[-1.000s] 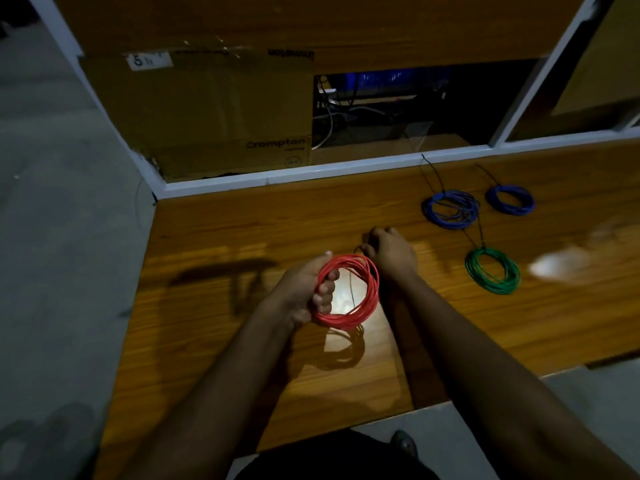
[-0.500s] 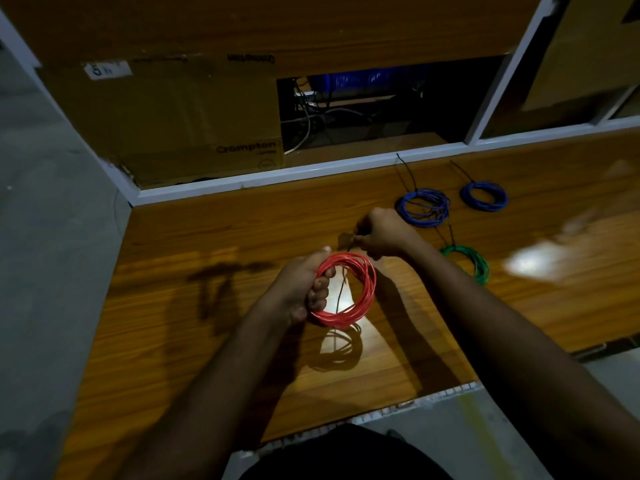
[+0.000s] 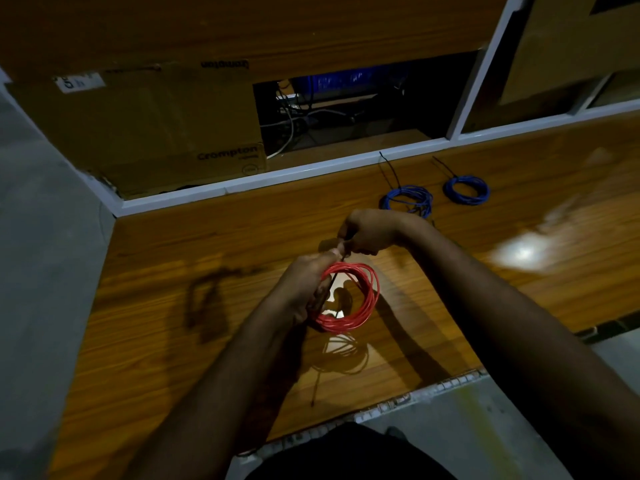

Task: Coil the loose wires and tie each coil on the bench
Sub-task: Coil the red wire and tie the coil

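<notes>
My left hand (image 3: 304, 285) grips the left side of a red wire coil (image 3: 360, 303), held upright above the wooden bench (image 3: 207, 271). A thin black tie (image 3: 333, 282) runs down through the coil's opening. My right hand (image 3: 367, 233) pinches the tie's upper end just above the coil, close to my left thumb. Two blue coils lie at the back of the bench, one (image 3: 408, 199) just behind my right wrist and one (image 3: 467, 189) further right, each with a black tie sticking out. The green coil is hidden behind my right forearm.
A white frame rail (image 3: 277, 178) borders the bench's far edge, with a cardboard box (image 3: 145, 129) and a dark opening full of cables behind it. A bright light patch (image 3: 523, 252) shines on the bench at right. Grey floor lies to the left.
My right hand lifted from the bench with the black tie and brought it over to the top of the red coil, beside my left thumb. The camera view shifted, and my forearm now covers the green coil.
</notes>
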`<action>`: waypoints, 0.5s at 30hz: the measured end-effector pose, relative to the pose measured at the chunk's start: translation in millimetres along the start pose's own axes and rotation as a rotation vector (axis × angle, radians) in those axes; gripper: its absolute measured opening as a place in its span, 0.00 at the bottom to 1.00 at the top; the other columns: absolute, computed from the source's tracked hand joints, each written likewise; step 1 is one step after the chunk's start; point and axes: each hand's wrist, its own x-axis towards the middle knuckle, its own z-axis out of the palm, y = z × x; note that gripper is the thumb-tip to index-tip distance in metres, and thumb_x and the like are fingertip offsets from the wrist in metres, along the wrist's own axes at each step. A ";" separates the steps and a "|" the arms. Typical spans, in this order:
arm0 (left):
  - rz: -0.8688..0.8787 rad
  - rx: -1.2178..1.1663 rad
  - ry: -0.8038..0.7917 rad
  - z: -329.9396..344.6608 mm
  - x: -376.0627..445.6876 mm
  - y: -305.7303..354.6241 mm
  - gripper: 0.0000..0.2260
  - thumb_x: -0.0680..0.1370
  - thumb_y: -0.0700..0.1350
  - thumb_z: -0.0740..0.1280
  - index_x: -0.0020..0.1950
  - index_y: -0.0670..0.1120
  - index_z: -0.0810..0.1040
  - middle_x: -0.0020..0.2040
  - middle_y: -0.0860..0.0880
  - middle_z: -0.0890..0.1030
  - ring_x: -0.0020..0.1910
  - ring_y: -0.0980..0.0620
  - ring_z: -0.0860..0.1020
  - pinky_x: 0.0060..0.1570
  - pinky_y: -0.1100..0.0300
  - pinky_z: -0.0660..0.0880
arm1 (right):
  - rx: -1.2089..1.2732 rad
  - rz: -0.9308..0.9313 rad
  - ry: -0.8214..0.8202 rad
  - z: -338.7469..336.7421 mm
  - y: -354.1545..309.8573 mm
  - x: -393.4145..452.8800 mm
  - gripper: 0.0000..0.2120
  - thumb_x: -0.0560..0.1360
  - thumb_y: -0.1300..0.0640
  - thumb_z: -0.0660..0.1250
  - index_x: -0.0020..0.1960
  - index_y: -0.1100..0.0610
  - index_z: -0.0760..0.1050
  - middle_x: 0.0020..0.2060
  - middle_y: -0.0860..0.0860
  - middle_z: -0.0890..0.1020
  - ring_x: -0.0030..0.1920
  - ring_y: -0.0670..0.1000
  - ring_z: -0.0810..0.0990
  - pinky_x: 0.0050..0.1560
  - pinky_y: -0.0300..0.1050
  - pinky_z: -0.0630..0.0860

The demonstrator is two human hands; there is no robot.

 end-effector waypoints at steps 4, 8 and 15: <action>0.002 0.007 -0.002 2.5 5.8 -5.5 0.11 0.82 0.52 0.62 0.48 0.47 0.79 0.22 0.52 0.66 0.20 0.54 0.63 0.24 0.62 0.57 | 0.028 -0.032 0.008 2.8 -1.3 -10.6 0.07 0.82 0.56 0.61 0.49 0.56 0.77 0.40 0.52 0.76 0.37 0.48 0.73 0.35 0.38 0.72; -0.030 -0.101 -0.006 6.1 10.1 -10.9 0.09 0.82 0.47 0.61 0.48 0.46 0.79 0.21 0.51 0.64 0.17 0.56 0.60 0.21 0.67 0.54 | -0.088 -0.064 0.269 10.1 -7.1 -25.2 0.05 0.79 0.50 0.66 0.47 0.50 0.76 0.43 0.47 0.77 0.45 0.47 0.77 0.42 0.39 0.74; -0.062 -0.186 0.083 8.8 19.1 -12.7 0.11 0.78 0.44 0.66 0.36 0.46 0.79 0.28 0.47 0.71 0.23 0.53 0.68 0.26 0.64 0.62 | -0.384 -0.336 0.577 100.5 -30.5 -105.9 0.21 0.70 0.54 0.73 0.62 0.46 0.74 0.58 0.48 0.74 0.53 0.48 0.75 0.44 0.42 0.78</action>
